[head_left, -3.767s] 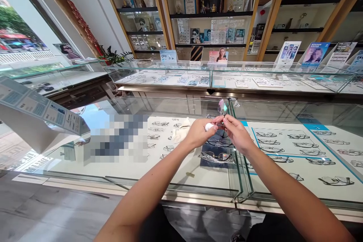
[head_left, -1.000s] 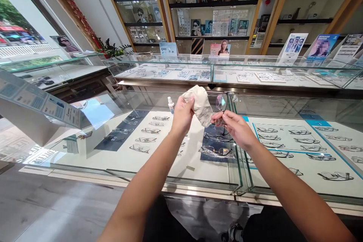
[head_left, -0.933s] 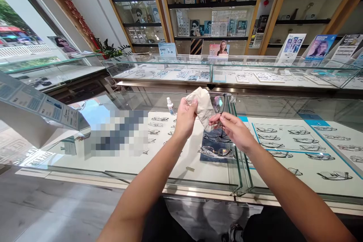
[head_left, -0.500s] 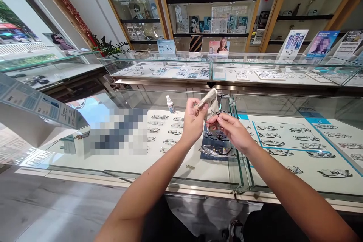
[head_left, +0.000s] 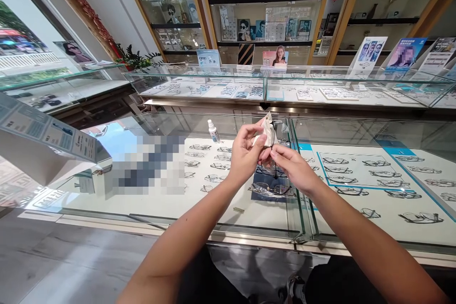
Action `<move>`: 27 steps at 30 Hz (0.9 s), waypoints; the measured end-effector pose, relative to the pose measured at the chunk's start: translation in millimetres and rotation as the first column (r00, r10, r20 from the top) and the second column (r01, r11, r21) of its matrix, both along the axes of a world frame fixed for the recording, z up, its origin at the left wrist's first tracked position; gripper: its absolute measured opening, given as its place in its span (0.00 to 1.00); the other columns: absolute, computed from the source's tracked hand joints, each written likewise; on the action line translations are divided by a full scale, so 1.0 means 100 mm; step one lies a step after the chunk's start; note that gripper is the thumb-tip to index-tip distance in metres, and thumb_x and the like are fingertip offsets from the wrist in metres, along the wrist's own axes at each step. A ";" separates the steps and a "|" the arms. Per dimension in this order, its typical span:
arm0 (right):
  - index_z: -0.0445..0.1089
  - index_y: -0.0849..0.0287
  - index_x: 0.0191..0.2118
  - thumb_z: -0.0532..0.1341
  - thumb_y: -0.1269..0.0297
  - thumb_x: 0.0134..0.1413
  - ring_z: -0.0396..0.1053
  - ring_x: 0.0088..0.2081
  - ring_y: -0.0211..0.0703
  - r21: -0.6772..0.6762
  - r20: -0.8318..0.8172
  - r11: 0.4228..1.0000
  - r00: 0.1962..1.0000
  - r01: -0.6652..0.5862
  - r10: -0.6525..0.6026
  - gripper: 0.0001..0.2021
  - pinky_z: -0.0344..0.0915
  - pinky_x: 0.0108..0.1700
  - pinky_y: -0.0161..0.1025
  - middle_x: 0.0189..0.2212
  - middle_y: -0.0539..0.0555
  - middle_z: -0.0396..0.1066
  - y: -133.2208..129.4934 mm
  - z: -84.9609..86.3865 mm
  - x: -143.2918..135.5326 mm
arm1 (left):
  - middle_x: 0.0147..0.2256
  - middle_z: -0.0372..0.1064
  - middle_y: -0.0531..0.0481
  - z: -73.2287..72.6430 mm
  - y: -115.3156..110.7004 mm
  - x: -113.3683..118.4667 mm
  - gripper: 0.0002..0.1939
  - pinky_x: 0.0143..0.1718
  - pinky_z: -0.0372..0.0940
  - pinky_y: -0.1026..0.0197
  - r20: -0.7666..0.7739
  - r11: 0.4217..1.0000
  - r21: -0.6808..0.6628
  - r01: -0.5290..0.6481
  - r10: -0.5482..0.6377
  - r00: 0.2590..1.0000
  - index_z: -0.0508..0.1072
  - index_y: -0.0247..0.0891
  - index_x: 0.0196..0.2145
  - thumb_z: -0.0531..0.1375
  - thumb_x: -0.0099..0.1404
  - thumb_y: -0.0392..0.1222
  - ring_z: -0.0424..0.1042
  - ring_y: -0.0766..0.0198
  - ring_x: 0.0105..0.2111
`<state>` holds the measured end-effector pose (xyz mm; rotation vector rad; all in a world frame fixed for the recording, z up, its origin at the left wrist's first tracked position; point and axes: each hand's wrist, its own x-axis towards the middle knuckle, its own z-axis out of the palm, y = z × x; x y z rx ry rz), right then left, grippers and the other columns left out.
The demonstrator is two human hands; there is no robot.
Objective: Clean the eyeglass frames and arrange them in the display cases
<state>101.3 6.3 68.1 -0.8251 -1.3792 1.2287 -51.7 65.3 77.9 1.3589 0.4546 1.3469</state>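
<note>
A cream cloth is pinched in my left hand, folded against one side of a pair of glasses. My right hand grips the thin dark frame of those glasses from below and to the right. The cloth and fingers cover most of the lenses. Both hands meet above the glass counter, fingertips close together. Just below them, glasses in a clear wrapper lie on a dark blue sheet.
A white spray bottle stands left of my hands. Rows of glasses lie under the counter glass, with more frames to the right. A folded display card rises at the left. Another glass showcase runs behind.
My left hand has turned and closed the cloth around the glasses' near edge. The glasses have tilted, so less of the frame shows. My right hand has shifted slightly left.
</note>
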 end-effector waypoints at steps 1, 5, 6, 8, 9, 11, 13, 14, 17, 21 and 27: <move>0.80 0.51 0.40 0.66 0.39 0.68 0.69 0.41 0.46 0.005 0.011 1.000 1.000 -0.007 0.007 0.20 0.67 0.49 0.44 0.38 0.53 0.76 0.00 0.01 0.00 | 0.66 0.73 0.45 0.00 0.01 0.01 0.21 0.18 0.61 0.63 0.018 1.000 -0.016 0.019 -0.018 1.000 0.72 0.46 0.44 0.75 0.64 0.55 0.66 0.76 0.21; 0.80 0.52 0.40 0.64 0.39 0.69 0.70 0.41 0.47 0.056 0.043 0.998 0.999 -0.018 0.015 0.20 0.67 0.47 0.44 0.39 0.54 0.77 -0.01 0.03 0.02 | 0.63 0.72 0.47 -0.02 0.08 -0.01 0.26 0.17 0.61 0.64 0.032 0.992 -0.083 0.095 -0.093 0.995 0.68 0.48 0.47 0.77 0.62 0.55 0.65 0.77 0.19; 0.79 0.52 0.40 0.64 0.39 0.70 0.70 0.42 0.48 0.071 0.063 0.997 0.998 -0.013 0.008 0.21 0.67 0.47 0.45 0.41 0.54 0.78 -0.01 0.03 0.03 | 0.60 0.74 0.48 -0.03 0.10 -0.02 0.27 0.17 0.61 0.64 0.019 0.992 -0.096 0.087 -0.085 0.996 0.69 0.48 0.48 0.78 0.61 0.55 0.65 0.77 0.20; 0.79 0.52 0.40 0.63 0.38 0.70 0.72 0.45 0.50 0.092 0.102 0.996 0.995 -0.003 -0.006 0.22 0.68 0.49 0.46 0.43 0.56 0.79 -0.01 0.03 0.04 | 0.50 0.77 0.50 -0.04 0.14 -0.05 0.28 0.20 0.63 0.65 -0.023 0.992 -0.111 0.065 -0.068 0.997 0.71 0.45 0.48 0.78 0.59 0.57 0.66 0.75 0.21; 0.78 0.52 0.40 0.62 0.38 0.71 0.73 0.46 0.50 0.099 0.115 0.995 0.993 -0.004 -0.007 0.22 0.68 0.50 0.46 0.43 0.56 0.79 -0.01 0.03 0.05 | 0.43 0.77 0.51 -0.04 0.15 -0.07 0.27 0.21 0.63 0.65 -0.052 0.991 -0.112 0.069 -0.075 0.996 0.73 0.43 0.47 0.78 0.60 0.58 0.66 0.74 0.22; 0.78 0.53 0.41 0.61 0.40 0.72 0.73 0.47 0.50 0.111 0.126 0.994 0.992 -0.016 0.002 0.21 0.68 0.52 0.46 0.43 0.56 0.79 -0.01 0.03 0.07 | 0.30 0.73 0.55 -0.02 0.16 -0.09 0.24 0.23 0.63 0.64 -0.112 0.986 -0.105 0.130 -0.141 0.984 0.75 0.41 0.44 0.76 0.63 0.60 0.66 0.71 0.21; 0.78 0.52 0.41 0.61 0.41 0.73 0.73 0.48 0.50 0.124 0.132 0.992 0.991 -0.029 0.013 0.20 0.68 0.53 0.46 0.44 0.55 0.79 -0.02 0.03 0.08 | 0.23 0.68 0.57 0.01 0.16 -0.12 0.21 0.24 0.63 0.64 -0.156 0.969 -0.103 0.223 -0.237 0.959 0.76 0.39 0.41 0.72 0.67 0.60 0.65 0.69 0.20; 0.78 0.52 0.41 0.61 0.42 0.74 0.73 0.48 0.50 0.127 0.137 0.991 0.990 -0.034 0.017 0.20 0.68 0.53 0.46 0.44 0.55 0.79 -0.02 0.04 0.09 | 0.21 0.67 0.57 0.03 0.16 -0.14 0.21 0.25 0.63 0.64 -0.167 0.959 -0.104 0.265 -0.280 0.945 0.76 0.39 0.39 0.71 0.69 0.60 0.65 0.69 0.20; 0.79 0.53 0.42 0.61 0.42 0.73 0.73 0.48 0.50 0.116 0.148 0.992 0.989 -0.047 0.030 0.20 0.68 0.53 0.46 0.45 0.56 0.79 -0.03 0.05 0.09 | 0.21 0.70 0.55 0.07 0.16 -0.17 0.20 0.26 0.64 0.63 -0.161 0.931 -0.111 0.347 -0.362 0.918 0.75 0.38 0.40 0.72 0.68 0.58 0.66 0.69 0.20; 0.79 0.54 0.42 0.61 0.43 0.74 0.74 0.50 0.50 0.087 0.152 0.994 0.987 -0.067 0.053 0.20 0.67 0.56 0.46 0.43 0.56 0.80 -0.02 0.04 0.11 | 0.24 0.74 0.53 0.09 0.18 -0.20 0.21 0.27 0.65 0.62 -0.119 0.896 -0.149 0.419 -0.437 0.892 0.74 0.37 0.43 0.73 0.67 0.56 0.68 0.67 0.20; 0.81 0.54 0.43 0.62 0.44 0.74 0.75 0.50 0.49 0.089 0.164 0.994 0.986 -0.056 0.041 0.19 0.67 0.56 0.46 0.46 0.56 0.80 0.01 0.01 0.14 | 0.24 0.74 0.53 0.09 0.21 -0.23 0.22 0.28 0.66 0.62 -0.092 0.851 -0.155 0.501 -0.518 0.851 0.69 0.40 0.46 0.74 0.68 0.54 0.70 0.65 0.23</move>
